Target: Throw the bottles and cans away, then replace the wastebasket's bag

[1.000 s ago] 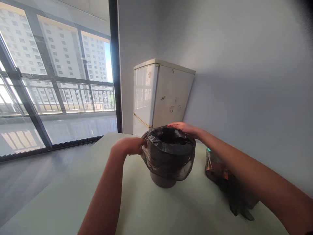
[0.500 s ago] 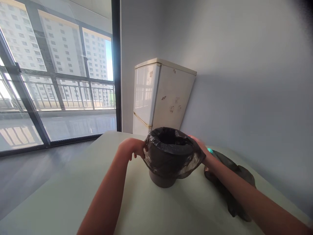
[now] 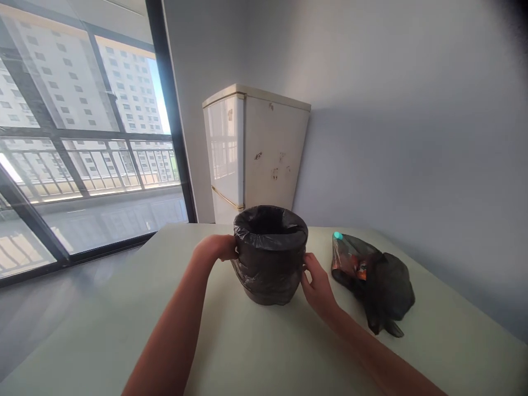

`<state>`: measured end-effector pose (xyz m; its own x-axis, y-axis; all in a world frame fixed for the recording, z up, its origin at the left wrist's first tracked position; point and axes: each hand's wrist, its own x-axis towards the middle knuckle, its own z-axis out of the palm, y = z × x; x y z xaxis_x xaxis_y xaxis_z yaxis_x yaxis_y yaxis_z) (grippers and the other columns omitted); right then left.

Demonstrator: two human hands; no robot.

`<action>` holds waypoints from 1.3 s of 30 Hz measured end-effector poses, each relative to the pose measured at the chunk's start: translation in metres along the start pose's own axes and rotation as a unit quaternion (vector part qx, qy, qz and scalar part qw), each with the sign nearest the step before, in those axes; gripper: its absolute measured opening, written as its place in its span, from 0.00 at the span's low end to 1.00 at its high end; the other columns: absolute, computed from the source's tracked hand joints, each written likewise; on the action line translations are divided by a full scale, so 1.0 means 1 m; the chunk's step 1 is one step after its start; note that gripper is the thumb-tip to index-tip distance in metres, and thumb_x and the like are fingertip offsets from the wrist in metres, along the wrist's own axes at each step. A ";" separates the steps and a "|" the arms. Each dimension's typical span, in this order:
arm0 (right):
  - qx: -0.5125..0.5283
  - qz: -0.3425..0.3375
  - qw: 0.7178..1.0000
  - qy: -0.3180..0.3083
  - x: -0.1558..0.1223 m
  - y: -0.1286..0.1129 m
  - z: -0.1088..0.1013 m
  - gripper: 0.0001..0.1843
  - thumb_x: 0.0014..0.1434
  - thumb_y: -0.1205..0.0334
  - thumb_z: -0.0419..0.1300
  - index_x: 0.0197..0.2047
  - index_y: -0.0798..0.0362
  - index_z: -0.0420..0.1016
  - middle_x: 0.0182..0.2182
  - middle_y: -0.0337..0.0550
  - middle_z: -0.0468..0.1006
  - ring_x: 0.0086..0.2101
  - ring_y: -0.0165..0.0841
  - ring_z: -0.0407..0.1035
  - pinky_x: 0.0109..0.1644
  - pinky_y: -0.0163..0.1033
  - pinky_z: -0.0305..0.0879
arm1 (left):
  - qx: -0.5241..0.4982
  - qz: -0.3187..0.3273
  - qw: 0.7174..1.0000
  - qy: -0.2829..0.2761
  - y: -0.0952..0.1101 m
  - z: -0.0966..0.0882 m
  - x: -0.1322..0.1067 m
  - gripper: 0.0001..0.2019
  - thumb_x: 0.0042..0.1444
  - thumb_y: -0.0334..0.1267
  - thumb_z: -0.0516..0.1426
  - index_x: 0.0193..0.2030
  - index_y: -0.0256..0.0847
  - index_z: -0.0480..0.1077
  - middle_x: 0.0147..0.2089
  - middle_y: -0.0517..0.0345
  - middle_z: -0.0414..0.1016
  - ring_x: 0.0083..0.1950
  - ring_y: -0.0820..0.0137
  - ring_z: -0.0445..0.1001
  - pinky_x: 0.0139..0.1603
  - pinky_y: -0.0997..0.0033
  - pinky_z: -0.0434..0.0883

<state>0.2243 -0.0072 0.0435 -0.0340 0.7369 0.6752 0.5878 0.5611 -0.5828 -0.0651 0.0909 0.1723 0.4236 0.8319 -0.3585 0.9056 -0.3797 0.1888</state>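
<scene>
In the middle of the table stands a trash bin wrapped in a black garbage bag (image 3: pixel 268 269). The bag is folded outward over the rim and hangs down the outside nearly to the base, so the bin's own wall is mostly hidden. At the upper left side, my left hand (image 3: pixel 216 247) is closed on the bag just below the rim, its fingertips partly out of sight. My right hand (image 3: pixel 317 283) pinches the bag on the right side between thumb and fingers.
A knotted dark plastic bag (image 3: pixel 390 291) with rubbish inside and a turquoise cap (image 3: pixel 337 235) lies right on the pale table (image 3: pixel 247 352). Behind the table stands a white refrigerator (image 3: pixel 268 148), with a glass sliding door (image 3: pixel 103 181) at the left.
My right hand has come from behind the bin to its near right side. The loose bag there now lies close against the bin and reaches lower. The view has shifted to the right.
</scene>
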 end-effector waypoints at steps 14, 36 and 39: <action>0.086 0.159 0.983 -0.011 -0.009 0.039 -0.002 0.12 0.68 0.62 0.47 0.49 0.47 0.69 0.43 0.47 0.77 0.43 0.41 0.74 0.47 0.48 0.74 | 0.010 0.081 0.997 -0.002 0.017 0.018 0.039 0.16 0.57 0.40 0.63 0.52 0.42 0.77 0.53 0.52 0.83 0.54 0.58 0.79 0.55 0.66 0.76; -0.261 -0.257 0.930 0.029 0.042 -0.044 -0.052 0.34 0.67 0.60 0.63 0.72 0.46 0.58 0.62 0.57 0.72 0.63 0.54 0.66 0.72 0.70 0.55 | -0.042 -0.023 0.998 0.027 -0.020 -0.037 -0.089 0.38 0.62 0.56 0.56 0.78 0.51 0.58 0.71 0.48 0.71 0.67 0.54 0.73 0.61 0.63 0.70; -0.270 -0.250 0.929 -0.034 0.071 -0.044 -0.047 0.20 0.71 0.57 0.59 0.64 0.48 0.67 0.48 0.52 0.79 0.52 0.50 0.73 0.67 0.64 0.62 | -0.053 -0.013 0.998 0.032 -0.020 -0.035 -0.088 0.37 0.62 0.56 0.56 0.77 0.53 0.58 0.73 0.50 0.69 0.66 0.55 0.74 0.59 0.64 0.70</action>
<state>0.2334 0.0025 0.1384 -0.4527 0.4677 0.7591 0.8038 0.5826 0.1204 -0.1217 0.0393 0.2324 0.3956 0.8659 -0.3063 0.9073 -0.3166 0.2766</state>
